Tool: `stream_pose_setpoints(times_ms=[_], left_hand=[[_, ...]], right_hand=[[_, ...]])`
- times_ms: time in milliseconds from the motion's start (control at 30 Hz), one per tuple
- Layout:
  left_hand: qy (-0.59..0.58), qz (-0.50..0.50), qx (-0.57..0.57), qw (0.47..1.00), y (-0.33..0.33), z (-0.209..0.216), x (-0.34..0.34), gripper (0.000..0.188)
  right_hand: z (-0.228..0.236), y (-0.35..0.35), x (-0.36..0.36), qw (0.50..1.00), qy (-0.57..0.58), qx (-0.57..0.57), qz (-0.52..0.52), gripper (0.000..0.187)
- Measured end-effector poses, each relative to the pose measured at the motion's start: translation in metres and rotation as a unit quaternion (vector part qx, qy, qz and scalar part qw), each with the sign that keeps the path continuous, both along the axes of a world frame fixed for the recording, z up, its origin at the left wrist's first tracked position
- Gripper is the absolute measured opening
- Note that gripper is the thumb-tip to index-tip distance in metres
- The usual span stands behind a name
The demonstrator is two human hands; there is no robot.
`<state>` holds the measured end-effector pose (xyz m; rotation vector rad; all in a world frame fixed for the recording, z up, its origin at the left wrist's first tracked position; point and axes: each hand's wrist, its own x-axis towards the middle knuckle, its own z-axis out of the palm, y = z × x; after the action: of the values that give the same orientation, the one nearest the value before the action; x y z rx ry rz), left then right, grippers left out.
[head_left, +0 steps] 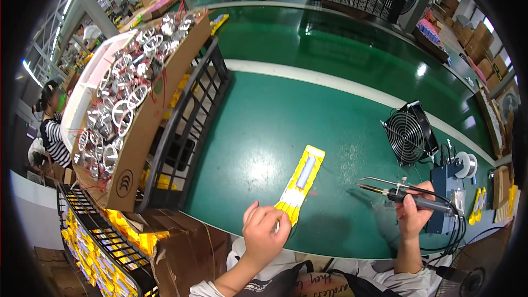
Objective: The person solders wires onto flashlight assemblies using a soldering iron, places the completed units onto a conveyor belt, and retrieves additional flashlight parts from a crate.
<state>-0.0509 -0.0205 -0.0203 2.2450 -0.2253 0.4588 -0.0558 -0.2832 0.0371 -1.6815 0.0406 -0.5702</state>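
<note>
My right hand (pixel 413 214) is closed around the dark handle of a soldering iron (pixel 421 202). A thin metal tube runs beside the iron's tip, which points left, above the green bench and apart from the work. Lying lengthwise on the bench is a yellow plastic housing (pixel 309 157) with a pale blue cylindrical cell (pixel 307 172) in it; bright light washes out its lower middle. My left hand (pixel 267 234) has its fingers curled at the near end of this housing, gripping it. A small round pale part shows by these fingers, too covered to name.
A cardboard box (pixel 125 187) of silver reflectors with red wires stands at left beside a black crate (pixel 190 126). Another crate (pixel 104 242) holds yellow housings. At right are a black fan (pixel 410 135), a solder spool (pixel 466 165) and a blue station (pixel 440 181). A person works across the green belt (pixel 341 49).
</note>
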Motion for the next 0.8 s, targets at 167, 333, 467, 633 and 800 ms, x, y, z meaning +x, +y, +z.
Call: stream_pose_setpoints(times_ms=[167,333,467,633,800], left_hand=[[-0.026,-0.04,0.036,0.998,0.008,0.014,-0.002,0.012],[0.103,-0.11,0.053,0.987,0.012,0.029,-0.003,0.03],[0.06,-0.108,0.071,0.99,0.009,0.025,0.025,0.034],[0.053,-0.057,0.093,0.993,-0.003,0.023,0.103,0.035],[-0.027,-0.032,0.118,0.992,-0.032,0.012,0.231,0.035]], right_hand=[[-0.004,-0.023,0.013,0.997,0.032,0.068,-0.011,0.015],[-0.018,-0.029,0.011,0.992,0.071,0.102,-0.005,0.017],[-0.019,-0.039,0.009,0.988,0.073,0.127,-0.043,0.016],[-0.019,-0.044,0.013,0.979,0.066,0.177,-0.083,0.016],[-0.023,-0.053,0.009,0.981,0.118,0.138,-0.073,0.017]])
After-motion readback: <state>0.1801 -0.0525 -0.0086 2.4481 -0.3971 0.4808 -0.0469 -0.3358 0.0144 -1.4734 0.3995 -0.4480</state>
